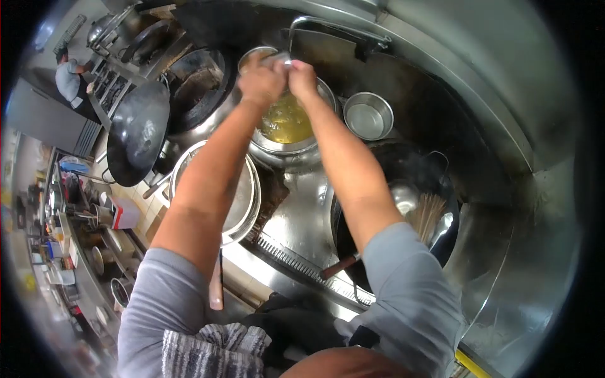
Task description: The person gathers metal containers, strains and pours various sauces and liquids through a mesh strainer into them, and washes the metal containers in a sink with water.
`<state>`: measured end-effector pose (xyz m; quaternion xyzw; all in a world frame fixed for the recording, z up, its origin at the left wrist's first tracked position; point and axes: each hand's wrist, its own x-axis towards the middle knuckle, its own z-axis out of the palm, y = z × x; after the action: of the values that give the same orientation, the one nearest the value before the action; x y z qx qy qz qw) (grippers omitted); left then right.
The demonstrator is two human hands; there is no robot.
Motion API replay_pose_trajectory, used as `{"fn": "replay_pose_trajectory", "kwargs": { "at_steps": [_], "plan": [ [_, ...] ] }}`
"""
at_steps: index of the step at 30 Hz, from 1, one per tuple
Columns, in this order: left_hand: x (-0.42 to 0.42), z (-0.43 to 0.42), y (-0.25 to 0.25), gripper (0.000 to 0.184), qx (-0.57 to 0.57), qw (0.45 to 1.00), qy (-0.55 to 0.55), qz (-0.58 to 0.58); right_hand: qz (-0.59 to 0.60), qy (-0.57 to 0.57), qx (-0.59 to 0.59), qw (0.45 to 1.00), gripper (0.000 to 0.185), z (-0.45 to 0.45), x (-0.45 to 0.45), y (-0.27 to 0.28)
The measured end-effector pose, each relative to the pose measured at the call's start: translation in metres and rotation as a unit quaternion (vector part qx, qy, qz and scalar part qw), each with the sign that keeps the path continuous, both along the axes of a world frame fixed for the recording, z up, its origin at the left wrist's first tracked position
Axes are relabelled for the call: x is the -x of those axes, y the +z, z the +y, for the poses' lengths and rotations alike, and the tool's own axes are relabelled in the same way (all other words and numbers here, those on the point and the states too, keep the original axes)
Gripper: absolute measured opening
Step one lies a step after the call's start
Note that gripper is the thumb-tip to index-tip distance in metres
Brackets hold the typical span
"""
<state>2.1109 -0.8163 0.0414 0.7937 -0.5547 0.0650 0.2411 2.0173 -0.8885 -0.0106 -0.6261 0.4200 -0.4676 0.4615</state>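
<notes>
Both my hands are stretched forward over a metal pot [287, 149] of yellow, oily-looking liquid [285, 123]. My left hand [261, 82], smeared by motion, has its fingers curled in above the pot's left side. Beside it, my right hand [303, 80] is closed, with its fingertips pressed together. Between the two hands is a small, pale, shiny thing [280, 60], too blurred to name. Just behind the hands the metal faucet pipe [328, 22] bends down. A second metal container [257, 51] is partly hidden behind my left hand.
A small metal pot [368, 118] stands to the right. The right wok [450, 233] holds a bamboo brush [428, 213] and a wooden-handled ladle [340, 266]. Left are a tilted wok [137, 135] and a round, metal-rimmed vessel [257, 208]. Another person [68, 80] stands far left.
</notes>
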Motion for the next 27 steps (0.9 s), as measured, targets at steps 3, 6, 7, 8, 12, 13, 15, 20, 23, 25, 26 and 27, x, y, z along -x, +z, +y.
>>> {"fn": "replay_pose_trajectory", "kwargs": {
  "at_steps": [3,6,7,8,12,13,15,20,23,25,26,27],
  "plan": [
    [-0.001,-0.013,-0.018,0.048,0.052,0.976,-0.138,-0.159,-0.303,0.01,-0.181,0.936,0.018,-0.014,-0.018,-0.027],
    [-0.008,-0.021,-0.007,0.05,0.061,0.965,-0.181,-0.18,-0.339,-0.026,-0.209,0.917,0.019,0.002,-0.012,-0.029],
    [-0.004,-0.021,0.019,0.051,-0.103,0.984,-0.136,-0.058,-0.259,-0.006,-0.166,0.952,0.019,0.002,-0.005,-0.036],
    [-0.004,-0.026,0.032,0.052,-0.262,0.959,-0.085,0.066,-0.177,0.015,-0.12,0.977,0.018,0.009,0.005,-0.029],
    [-0.059,-0.071,-0.017,0.06,-0.101,0.916,-0.188,0.339,-0.218,0.216,-0.107,0.946,0.014,0.007,0.061,-0.019],
    [-0.065,-0.075,-0.026,0.058,-0.075,0.885,-0.259,0.379,-0.259,0.202,-0.103,0.939,0.015,0.0,0.066,-0.022],
    [-0.058,-0.066,-0.018,0.055,-0.112,0.915,-0.257,0.29,-0.229,0.15,-0.1,0.957,0.016,-0.035,0.066,-0.049],
    [-0.027,-0.059,-0.026,0.049,-0.097,0.961,-0.154,0.207,0.257,0.067,-0.046,0.963,0.03,-0.06,0.033,-0.019],
    [-0.026,-0.061,-0.043,0.037,-0.015,0.945,-0.083,0.316,0.419,0.09,0.116,0.896,0.033,-0.039,0.004,0.014],
    [-0.034,-0.056,-0.049,0.029,0.064,0.856,-0.017,0.513,0.462,0.016,0.148,0.874,0.03,0.006,-0.002,0.048],
    [-0.035,-0.056,-0.049,0.025,0.105,0.791,0.013,0.602,0.465,0.016,0.149,0.873,0.03,0.017,-0.008,0.037],
    [-0.035,-0.059,-0.047,0.022,0.145,0.716,0.039,0.682,0.384,-0.108,0.256,0.881,0.03,0.025,-0.013,0.021]
  ]
}}
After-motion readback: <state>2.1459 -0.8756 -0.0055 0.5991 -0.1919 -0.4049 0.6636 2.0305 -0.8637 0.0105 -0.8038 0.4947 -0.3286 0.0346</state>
